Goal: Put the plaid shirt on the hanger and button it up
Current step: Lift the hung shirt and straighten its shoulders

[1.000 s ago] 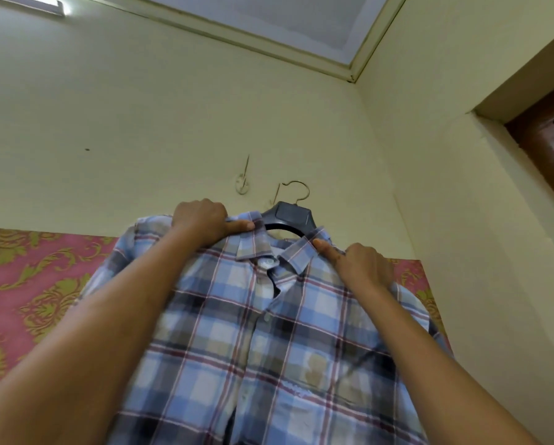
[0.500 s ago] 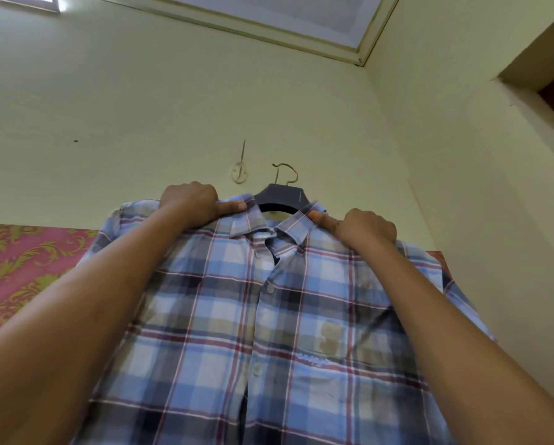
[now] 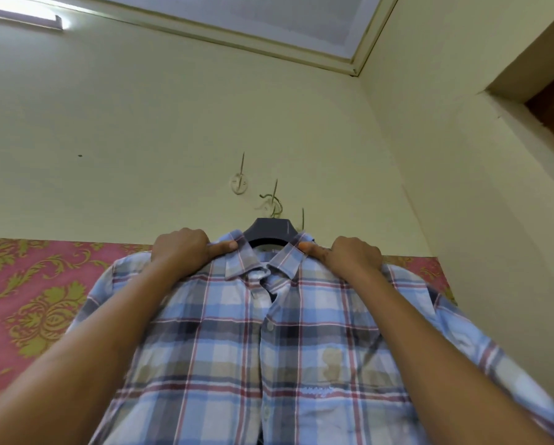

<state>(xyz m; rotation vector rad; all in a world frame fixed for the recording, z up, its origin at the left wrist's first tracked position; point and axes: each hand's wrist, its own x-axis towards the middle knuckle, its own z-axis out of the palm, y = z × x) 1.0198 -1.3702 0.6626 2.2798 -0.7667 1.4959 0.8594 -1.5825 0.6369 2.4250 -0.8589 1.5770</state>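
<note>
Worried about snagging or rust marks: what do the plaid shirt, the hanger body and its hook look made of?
Plaid shirt: soft woven cloth, likely cotton, matte; it drapes and creases.
Hanger: dark moulded plastic by its look, smooth with a slight sheen.
Hook: thin bent metal wire, dull shine; whether it is rusty cannot be told.

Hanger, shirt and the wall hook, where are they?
Hanger [image 3: 271, 229], head view, dark top above the collar.
Shirt [image 3: 224, 354], head view, plaid front panel.
Wall hook [image 3: 239, 184], head view, round base plate.
</note>
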